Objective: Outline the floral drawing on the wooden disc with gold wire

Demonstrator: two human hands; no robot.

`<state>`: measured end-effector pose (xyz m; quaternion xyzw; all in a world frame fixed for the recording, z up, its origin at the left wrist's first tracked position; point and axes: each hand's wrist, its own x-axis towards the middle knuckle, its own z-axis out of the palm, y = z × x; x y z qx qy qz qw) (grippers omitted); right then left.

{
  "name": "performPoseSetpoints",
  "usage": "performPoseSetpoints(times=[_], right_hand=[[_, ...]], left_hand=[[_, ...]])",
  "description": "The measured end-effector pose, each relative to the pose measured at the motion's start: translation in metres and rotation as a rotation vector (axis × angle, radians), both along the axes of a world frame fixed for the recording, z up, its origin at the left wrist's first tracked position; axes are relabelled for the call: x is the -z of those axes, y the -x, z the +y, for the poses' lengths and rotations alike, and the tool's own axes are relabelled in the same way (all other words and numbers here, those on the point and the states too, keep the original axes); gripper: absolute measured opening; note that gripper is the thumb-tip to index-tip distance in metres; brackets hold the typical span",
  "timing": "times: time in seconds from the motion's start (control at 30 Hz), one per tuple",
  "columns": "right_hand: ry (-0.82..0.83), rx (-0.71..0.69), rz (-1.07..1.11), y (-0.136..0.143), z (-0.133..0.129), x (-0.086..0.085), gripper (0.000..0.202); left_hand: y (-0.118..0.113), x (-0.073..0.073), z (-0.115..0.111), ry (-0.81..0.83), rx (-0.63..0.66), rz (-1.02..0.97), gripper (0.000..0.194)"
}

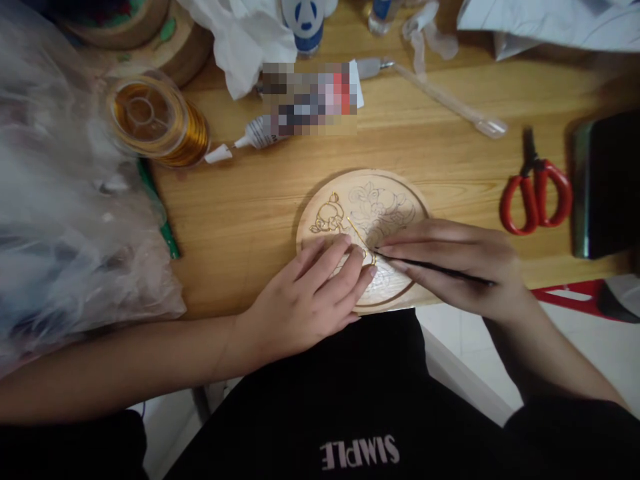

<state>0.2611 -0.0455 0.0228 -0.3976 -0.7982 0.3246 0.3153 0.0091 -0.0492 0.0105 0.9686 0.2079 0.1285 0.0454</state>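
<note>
A round wooden plate [320, 193] with a raised rim lies at the table's near edge. Pencil-like flower outlines cover its face, and gold wire [330, 217] follows some lines on the left part. My left hand [320, 287] rests over the plate's lower left, fingers stretched out and slightly apart, tips by the wire; its thumb is mostly hidden. Pinched in my right hand [455, 263] are dark, slim tweezers [440, 270], their tip down near the plate's middle beside my left fingertips. A loose straight piece of gold wire slants up from there.
A spool of gold wire [155, 120] and a glue tube [260, 132] sit at the back left, near a clear plastic bag [75, 200]. Behind the plate lies a plastic dropper [450, 100]. Red-handled scissors [535, 193] and a dark device [607, 187] are on the right.
</note>
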Motion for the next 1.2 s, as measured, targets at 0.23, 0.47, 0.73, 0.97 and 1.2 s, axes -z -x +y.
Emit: performPoseSetpoints(times=[0.23,0.47,0.73,0.97,1.2], right_hand=[[0.003,-0.070,-0.024,-0.002,0.007,-0.003,0.026],[0.052,-0.219,-0.001,-0.011,0.030,-0.007,0.025],[0.126,-0.220,0.040,-0.013,0.035,-0.007,0.023],[0.017,0.132,0.104,-0.008,0.008,0.002,0.033],[-0.054,0.580,0.071,0.028,-0.047,0.005,0.031]], left_hand=[[-0.001,0.000,0.000,0.001,0.008,0.004,0.049],[-0.002,-0.003,0.002,-0.007,0.029,0.003,0.049],[-0.001,0.001,0.004,-0.030,0.040,-0.057,0.045],[0.006,-0.005,0.028,0.019,0.172,-0.017,0.038],[0.019,0.000,0.065,0.181,0.267,-0.112,0.061]])
